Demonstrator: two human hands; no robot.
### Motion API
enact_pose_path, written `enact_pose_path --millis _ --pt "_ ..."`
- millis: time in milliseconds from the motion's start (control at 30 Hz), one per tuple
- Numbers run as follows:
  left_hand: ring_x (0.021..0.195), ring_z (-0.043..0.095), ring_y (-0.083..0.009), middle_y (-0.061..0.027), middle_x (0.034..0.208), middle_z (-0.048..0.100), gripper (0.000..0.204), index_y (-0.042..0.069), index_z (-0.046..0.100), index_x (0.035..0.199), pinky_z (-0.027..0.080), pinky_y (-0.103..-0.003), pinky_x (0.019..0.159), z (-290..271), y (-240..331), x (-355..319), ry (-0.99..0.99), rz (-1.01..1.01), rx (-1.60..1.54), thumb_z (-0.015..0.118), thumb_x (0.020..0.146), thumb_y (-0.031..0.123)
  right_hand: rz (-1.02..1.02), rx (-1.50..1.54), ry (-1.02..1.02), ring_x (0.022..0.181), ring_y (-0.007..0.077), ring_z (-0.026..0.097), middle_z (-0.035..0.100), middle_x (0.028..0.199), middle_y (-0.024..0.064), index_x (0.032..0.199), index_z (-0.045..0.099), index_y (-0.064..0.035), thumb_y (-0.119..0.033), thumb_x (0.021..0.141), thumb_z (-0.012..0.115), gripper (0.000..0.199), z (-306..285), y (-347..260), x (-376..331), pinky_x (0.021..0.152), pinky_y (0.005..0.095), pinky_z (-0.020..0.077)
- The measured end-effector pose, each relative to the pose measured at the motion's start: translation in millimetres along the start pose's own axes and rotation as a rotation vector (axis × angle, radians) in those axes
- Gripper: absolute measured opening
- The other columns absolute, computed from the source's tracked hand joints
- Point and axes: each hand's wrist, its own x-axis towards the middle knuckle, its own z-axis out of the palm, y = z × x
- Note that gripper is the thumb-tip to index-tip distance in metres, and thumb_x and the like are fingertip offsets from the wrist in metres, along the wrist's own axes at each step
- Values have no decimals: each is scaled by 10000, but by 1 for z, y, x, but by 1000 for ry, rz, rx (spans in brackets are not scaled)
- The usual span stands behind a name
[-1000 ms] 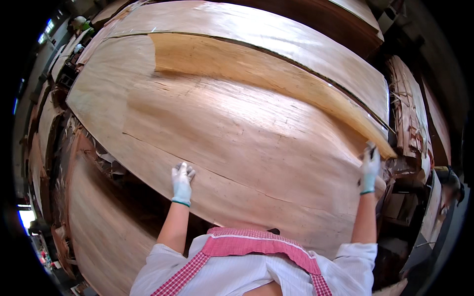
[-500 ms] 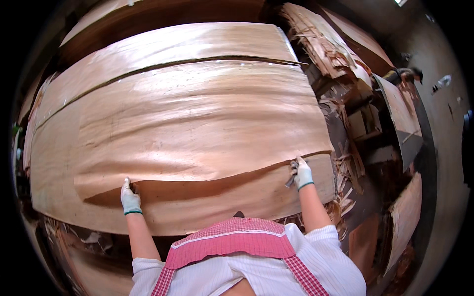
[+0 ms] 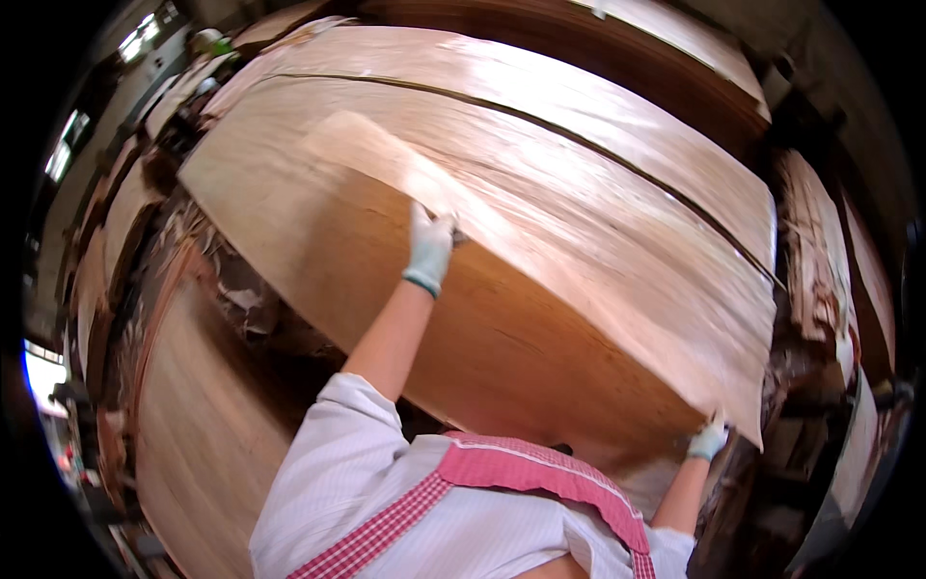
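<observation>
A large thin sheet of wood veneer (image 3: 555,265) is lifted along its near edge. My left hand (image 3: 429,249), in a pale glove with a green cuff, grips that edge near its left part, fingers curled over it. Farther right, my right hand (image 3: 710,440), gloved alike, pinches the same edge close to the sheet's right corner. A small dark thing shows at the left hand's fingers; I cannot make out what it is. Beneath lies another broad veneer sheet (image 3: 246,207), shaded brown under the raised edge.
A second veneer strip (image 3: 617,92) lies beyond a dark gap on the far side. Torn veneer pieces (image 3: 810,251) are piled at the right. Another wooden sheet (image 3: 198,415) lies lower at the left, with scraps (image 3: 193,232) between. A stack (image 3: 540,34) stands at the back.
The view has turned left. The sheet's near edge is raised higher, with both hands still on it; my left hand has moved farther out and up. A dark tool seen in my right hand no longer shows.
</observation>
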Motion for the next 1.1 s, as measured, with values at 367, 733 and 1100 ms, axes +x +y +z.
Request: enact_pose_path --millis 367,733,1100 --pt "651 541 -116 -66 856 546 213 66 421 1010 486 -249 494 -114 -82 4 357 -189 322 593 887 42 171 -59 -154 449 80 407 487 636 -17 837 543 -124 -218 918 579 130 -8 62 -42 357 226 312" --pt "535 424 -89 51 626 443 223 162 492 695 392 -262 467 -159 -118 23 156 -113 359 600 787 -10 -3 -168 -85 435 130 417 465 542 -8 606 468 -153 -142 810 554 222 -6 73 -46 393 326 334" --pt "772 533 -132 -21 924 565 182 78 535 996 453 -277 599 -174 -136 34 351 -277 405 628 873 174 58 -68 165 472 148 544 588 639 61 816 541 -2 -106 843 650 154 28 61 -47 453 302 442"
